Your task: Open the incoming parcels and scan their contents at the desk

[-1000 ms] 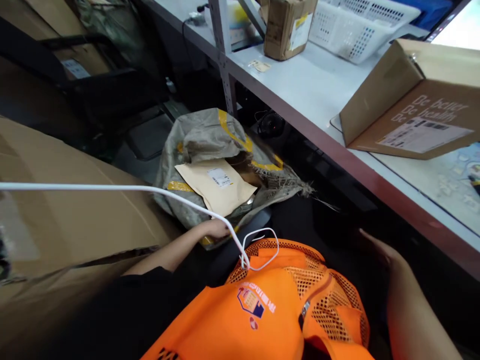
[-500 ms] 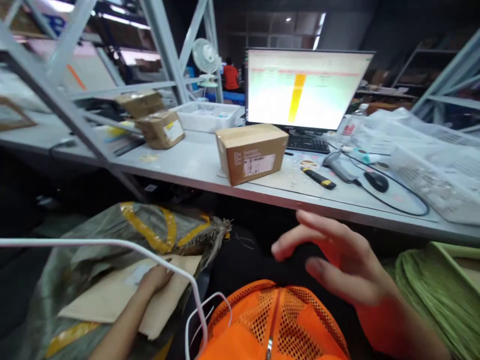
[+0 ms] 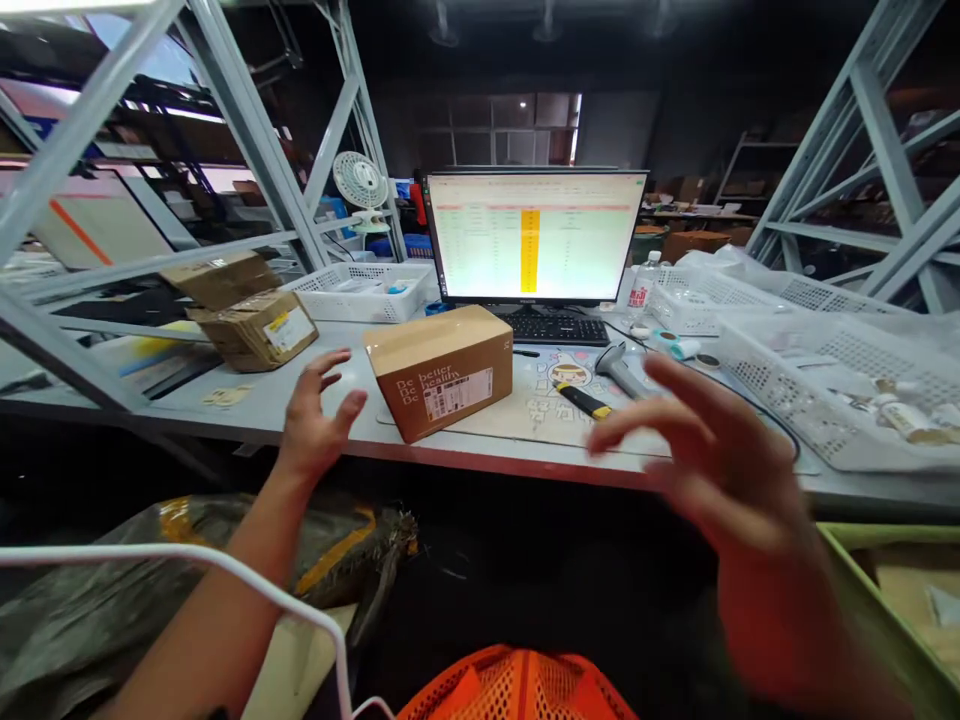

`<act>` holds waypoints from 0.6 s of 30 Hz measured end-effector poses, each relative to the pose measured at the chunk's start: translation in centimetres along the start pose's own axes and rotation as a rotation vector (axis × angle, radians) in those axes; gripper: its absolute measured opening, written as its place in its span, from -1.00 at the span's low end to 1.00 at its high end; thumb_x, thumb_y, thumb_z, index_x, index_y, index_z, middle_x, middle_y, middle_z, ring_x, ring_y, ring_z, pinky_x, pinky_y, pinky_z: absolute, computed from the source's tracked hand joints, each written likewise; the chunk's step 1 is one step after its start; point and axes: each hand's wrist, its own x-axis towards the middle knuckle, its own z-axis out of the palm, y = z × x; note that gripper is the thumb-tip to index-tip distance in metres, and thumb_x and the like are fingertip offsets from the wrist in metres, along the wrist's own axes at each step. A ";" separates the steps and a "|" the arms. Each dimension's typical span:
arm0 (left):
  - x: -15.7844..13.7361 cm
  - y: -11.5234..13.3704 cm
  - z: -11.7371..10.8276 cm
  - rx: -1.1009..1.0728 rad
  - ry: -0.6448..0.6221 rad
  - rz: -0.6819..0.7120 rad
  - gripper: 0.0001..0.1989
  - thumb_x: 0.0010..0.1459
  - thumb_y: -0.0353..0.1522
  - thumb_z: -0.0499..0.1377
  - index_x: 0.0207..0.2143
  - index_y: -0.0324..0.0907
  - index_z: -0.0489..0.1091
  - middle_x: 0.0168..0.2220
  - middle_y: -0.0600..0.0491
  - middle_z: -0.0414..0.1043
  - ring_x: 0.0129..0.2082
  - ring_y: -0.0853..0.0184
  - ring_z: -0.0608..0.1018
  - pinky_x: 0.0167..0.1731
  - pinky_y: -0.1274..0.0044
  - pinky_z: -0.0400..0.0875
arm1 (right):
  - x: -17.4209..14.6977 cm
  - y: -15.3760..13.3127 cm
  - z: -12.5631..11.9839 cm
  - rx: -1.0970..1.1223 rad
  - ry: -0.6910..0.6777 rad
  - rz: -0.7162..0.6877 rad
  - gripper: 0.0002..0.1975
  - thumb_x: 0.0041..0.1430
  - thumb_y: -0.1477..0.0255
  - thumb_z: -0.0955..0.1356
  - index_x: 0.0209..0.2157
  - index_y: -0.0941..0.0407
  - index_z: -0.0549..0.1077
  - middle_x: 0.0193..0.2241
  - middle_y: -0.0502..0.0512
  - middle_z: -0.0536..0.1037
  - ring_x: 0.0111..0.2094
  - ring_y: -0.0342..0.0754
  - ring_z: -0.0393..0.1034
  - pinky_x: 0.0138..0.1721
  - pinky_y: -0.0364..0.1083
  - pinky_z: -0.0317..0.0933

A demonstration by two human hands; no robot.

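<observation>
A brown cardboard box with white print and a shipping label sits at the desk's front edge. Just left of it, my left hand is raised with fingers apart, not touching the box. My right hand, partly smeared by motion, hovers at the desk's front edge with its fingers spread and holds nothing. Beyond its fingertips lie a black-and-yellow utility knife and a grey barcode scanner. Below my left forearm, a grey woven sack holds a tan paper envelope, partly hidden by the arm.
A monitor and keyboard stand behind the box. White baskets are on the right, another basket at back left near an opened carton. A green bin is at lower right. A white cable crosses at lower left.
My left hand has left the envelope in the sack and risen to beside the box. My right hand has moved up over the desk's edge. The view has tilted up and shifted right.
</observation>
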 end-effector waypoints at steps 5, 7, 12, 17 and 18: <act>3.4 0.4 6.1 0.113 -0.012 0.095 -0.65 0.32 -0.05 0.18 -0.07 -0.11 0.46 0.16 -0.17 0.55 0.34 0.03 0.44 0.39 0.11 0.26 | 8.0 15.9 -3.8 -0.597 0.319 0.392 -0.42 0.29 0.32 0.34 0.30 0.23 0.43 0.01 0.33 0.64 -0.01 0.23 0.57 0.15 0.19 0.42; 3.4 0.6 8.0 0.099 0.098 0.044 -0.75 0.37 -0.13 0.13 -0.17 -0.10 0.45 0.00 -0.13 0.61 0.21 0.10 0.55 0.32 0.16 0.36 | 8.4 20.7 -4.2 -0.805 0.206 0.547 -0.39 0.33 0.31 0.33 0.32 0.32 0.38 0.17 0.46 0.55 0.16 0.29 0.48 0.24 0.17 0.33; 3.1 0.6 9.9 0.059 0.240 0.005 -0.76 0.39 -0.18 0.15 -0.31 -0.10 0.44 -0.14 -0.07 0.64 0.05 0.15 0.63 0.29 0.17 0.39 | 8.3 24.4 -3.4 -1.142 -0.051 0.755 -0.35 0.47 0.20 0.27 0.36 0.38 0.27 0.15 0.56 0.52 0.19 0.39 0.45 0.21 0.22 0.27; 3.0 0.3 9.9 0.018 0.277 0.032 -0.77 0.38 -0.19 0.18 -0.32 -0.09 0.48 -0.18 -0.04 0.65 0.00 0.15 0.64 0.29 0.14 0.38 | 11.2 25.3 -2.5 -1.126 -0.098 0.872 -0.47 0.44 0.27 0.25 0.25 0.36 0.31 0.06 0.50 0.58 0.13 0.34 0.51 0.11 0.17 0.33; 3.0 0.3 9.9 0.024 0.276 0.026 -0.76 0.38 -0.18 0.18 -0.32 -0.08 0.48 -0.18 -0.04 0.65 0.00 0.14 0.65 0.29 0.14 0.37 | 11.8 25.5 -2.3 -1.107 -0.082 0.898 -0.48 0.42 0.30 0.25 0.24 0.36 0.31 0.08 0.52 0.57 0.15 0.34 0.50 0.09 0.16 0.35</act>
